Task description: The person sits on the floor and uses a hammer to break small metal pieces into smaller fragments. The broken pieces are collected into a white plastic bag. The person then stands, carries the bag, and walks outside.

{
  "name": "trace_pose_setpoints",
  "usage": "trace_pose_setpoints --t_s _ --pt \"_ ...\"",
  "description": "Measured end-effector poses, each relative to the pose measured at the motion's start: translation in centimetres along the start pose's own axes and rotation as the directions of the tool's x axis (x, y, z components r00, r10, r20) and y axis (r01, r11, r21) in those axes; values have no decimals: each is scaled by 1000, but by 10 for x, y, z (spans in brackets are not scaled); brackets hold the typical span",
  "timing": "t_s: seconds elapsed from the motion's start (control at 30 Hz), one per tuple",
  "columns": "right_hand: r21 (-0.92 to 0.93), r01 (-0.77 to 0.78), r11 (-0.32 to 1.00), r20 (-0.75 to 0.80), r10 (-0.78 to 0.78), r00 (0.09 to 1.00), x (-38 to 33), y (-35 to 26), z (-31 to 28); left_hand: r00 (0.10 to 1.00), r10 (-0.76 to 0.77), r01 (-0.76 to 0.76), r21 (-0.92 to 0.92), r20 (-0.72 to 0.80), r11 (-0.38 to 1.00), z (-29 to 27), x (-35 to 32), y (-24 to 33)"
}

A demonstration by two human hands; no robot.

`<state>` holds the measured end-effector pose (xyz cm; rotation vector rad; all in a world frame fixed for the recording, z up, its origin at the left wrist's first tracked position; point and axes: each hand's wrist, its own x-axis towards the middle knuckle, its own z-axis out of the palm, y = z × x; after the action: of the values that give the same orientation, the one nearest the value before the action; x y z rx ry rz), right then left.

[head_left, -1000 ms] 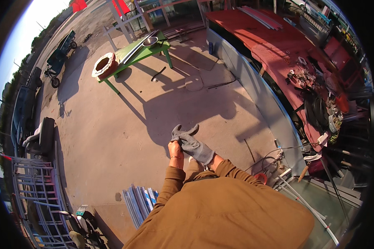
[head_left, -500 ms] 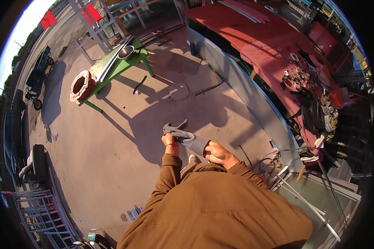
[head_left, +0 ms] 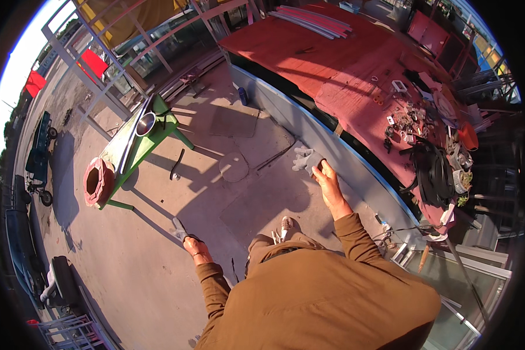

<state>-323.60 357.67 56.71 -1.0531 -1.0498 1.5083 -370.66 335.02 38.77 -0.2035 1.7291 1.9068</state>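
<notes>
A grey work glove (head_left: 305,159) hangs from my right hand (head_left: 331,188), its empty fingers spread outward toward the low grey panel. My right thumb and fingers pinch it by the cuff. Out to the left, my left hand (head_left: 197,249) closes on a second grey glove (head_left: 178,228), a narrower shape pointing away from me over the concrete. Both arms are spread wide, with the two gloves well apart. Much of the left glove's shape is foreshortened.
A green bench (head_left: 135,156) carries long metal strips, a metal bowl (head_left: 146,124) and a reddish ring-shaped block (head_left: 98,182). To the right stands a large red-topped table (head_left: 356,87) with scattered hardware. Framed glass panes (head_left: 455,286) lie at lower right; a tricycle cart (head_left: 39,154) stands far left.
My hands have moved apart from close together at the front of my body. The bunched grey gloves are now separate, one in each hand. The view has shifted, showing more of the red table.
</notes>
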Motion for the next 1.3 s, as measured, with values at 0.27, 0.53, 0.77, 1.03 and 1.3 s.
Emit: trace_pose_setpoints --t_s 0.27,0.53,0.77,1.03,1.3 --pt "-485 139 863 175 -60 983 110 86 75 927 -14 -23 95 375 995 169 -45 -2" --pt "-706 31 707 401 363 842 150 42 156 463 -481 380 323 745 866 332 -58 -30" --pt "-732 -60 679 59 151 987 205 87 124 375 -553 395 412 744 821 408 -41 -27" --pt "-591 -176 787 -239 38 970 327 77 0 182 -486 265 434 854 861 492 -65 65" --pt "-182 -31 983 -555 -77 828 442 2 -111 469 -537 -17 615 701 788 491 -43 57"
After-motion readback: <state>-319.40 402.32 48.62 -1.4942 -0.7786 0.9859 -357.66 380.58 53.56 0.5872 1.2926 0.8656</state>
